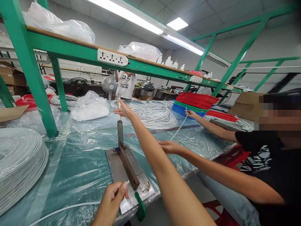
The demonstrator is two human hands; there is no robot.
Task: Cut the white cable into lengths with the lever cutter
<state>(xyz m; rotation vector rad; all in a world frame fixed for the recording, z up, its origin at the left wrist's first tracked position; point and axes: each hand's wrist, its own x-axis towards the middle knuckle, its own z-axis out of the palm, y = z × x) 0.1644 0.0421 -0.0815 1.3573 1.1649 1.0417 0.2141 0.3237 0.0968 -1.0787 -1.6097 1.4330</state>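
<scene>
My left hand, fingers pinched, holds the end of a white cable close to the near end of a rusty metal bar. That bar belongs to a hand-lever bench tool with a small spring, mounted on a metal base plate. My right hand reaches forward to the tool's upright lever handle. Its fingers lie across the handle, partly hidden by it. The cable trails left from my left hand across the plastic-covered table.
A large cable coil lies left; loose loops spread behind the tool. At right, a co-worker's hands hold a white cable length. Red and blue trays are stacked beyond. A green post and shelf rail frame the table.
</scene>
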